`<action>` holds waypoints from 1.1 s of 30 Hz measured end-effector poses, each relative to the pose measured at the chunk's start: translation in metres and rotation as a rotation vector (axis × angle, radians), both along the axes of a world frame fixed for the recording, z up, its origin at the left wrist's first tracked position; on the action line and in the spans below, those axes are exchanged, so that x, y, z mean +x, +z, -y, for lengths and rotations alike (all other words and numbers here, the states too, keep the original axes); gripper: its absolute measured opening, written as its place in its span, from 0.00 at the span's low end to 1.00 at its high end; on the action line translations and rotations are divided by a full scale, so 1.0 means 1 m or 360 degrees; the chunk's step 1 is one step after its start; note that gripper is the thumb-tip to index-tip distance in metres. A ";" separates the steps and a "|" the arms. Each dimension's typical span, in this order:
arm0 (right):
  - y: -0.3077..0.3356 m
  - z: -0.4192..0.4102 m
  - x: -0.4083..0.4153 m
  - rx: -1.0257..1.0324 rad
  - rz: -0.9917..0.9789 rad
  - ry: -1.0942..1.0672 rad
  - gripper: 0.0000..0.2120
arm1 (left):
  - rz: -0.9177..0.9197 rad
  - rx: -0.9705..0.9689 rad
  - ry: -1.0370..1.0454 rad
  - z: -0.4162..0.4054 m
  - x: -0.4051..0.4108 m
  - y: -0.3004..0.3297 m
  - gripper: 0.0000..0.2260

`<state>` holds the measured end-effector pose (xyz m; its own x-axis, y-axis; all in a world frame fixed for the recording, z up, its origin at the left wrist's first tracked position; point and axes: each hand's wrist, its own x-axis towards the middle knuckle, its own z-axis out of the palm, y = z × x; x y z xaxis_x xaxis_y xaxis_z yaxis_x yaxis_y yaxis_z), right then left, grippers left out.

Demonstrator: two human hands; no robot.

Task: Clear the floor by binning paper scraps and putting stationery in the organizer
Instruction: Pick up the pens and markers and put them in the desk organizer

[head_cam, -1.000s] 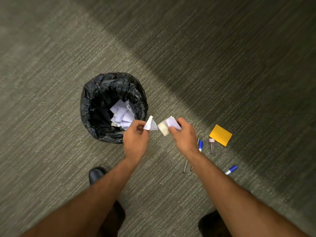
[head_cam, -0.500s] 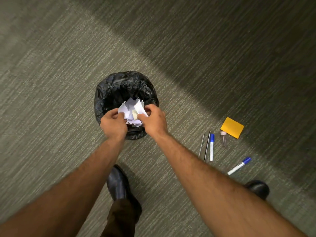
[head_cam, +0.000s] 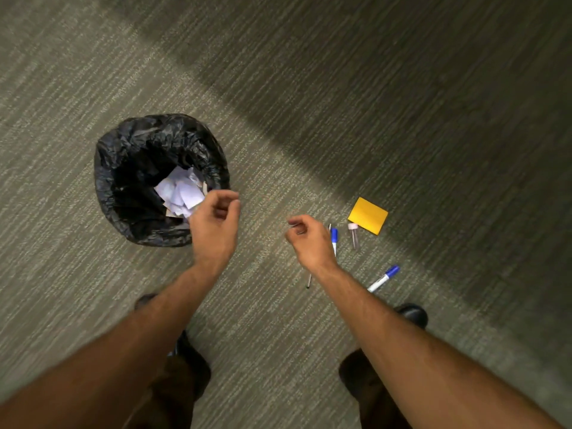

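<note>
On carpet — one bin (head_cam: 130, 168), two blue-capped markers (head_cam: 383, 278), one orange pad (head_cam: 367, 215), left hand (head_cam: 213, 227) and right hand (head_cam: 309, 239) loosely curled — empty.

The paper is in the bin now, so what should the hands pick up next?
Probably the right hand should drop to the blue-capped marker just beside it. Both hands look empty, the paper scraps lie in the bin, and pens, a second marker, a small vial and a yellow note pad still lie on the carpet. No organizer shows.

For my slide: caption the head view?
Empty hands beside bin of paper scraps; markers remain.
</note>
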<state>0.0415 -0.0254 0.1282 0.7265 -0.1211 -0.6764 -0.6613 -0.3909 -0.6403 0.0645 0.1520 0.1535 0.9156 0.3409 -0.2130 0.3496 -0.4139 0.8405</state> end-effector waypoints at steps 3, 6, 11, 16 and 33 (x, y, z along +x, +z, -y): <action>-0.022 0.049 -0.028 -0.0136 -0.0105 -0.0062 0.09 | -0.0144 -0.0051 -0.0190 0.042 -0.025 -0.026 0.04; -0.045 0.098 -0.056 -0.0274 -0.0214 -0.0227 0.05 | -0.0320 -0.0033 -0.0332 0.077 -0.047 -0.055 0.04; -0.085 0.173 -0.104 -0.0519 -0.0453 -0.0585 0.06 | -0.0628 -0.0012 -0.0467 0.129 -0.074 -0.107 0.03; -0.126 0.220 -0.124 -0.0739 -0.0506 -0.0816 0.21 | -0.0771 0.0052 -0.0475 0.178 -0.085 -0.143 0.01; -0.155 0.170 -0.108 -0.0522 -0.0327 -0.0362 0.12 | -0.0786 0.0059 -0.0481 0.180 -0.087 -0.153 0.03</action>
<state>-0.0664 -0.1956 -0.0270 0.5111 -0.4945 -0.7030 -0.8544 -0.3812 -0.3531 -0.0222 -0.0280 0.0000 0.7687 0.0954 -0.6325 0.5584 -0.5824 0.5908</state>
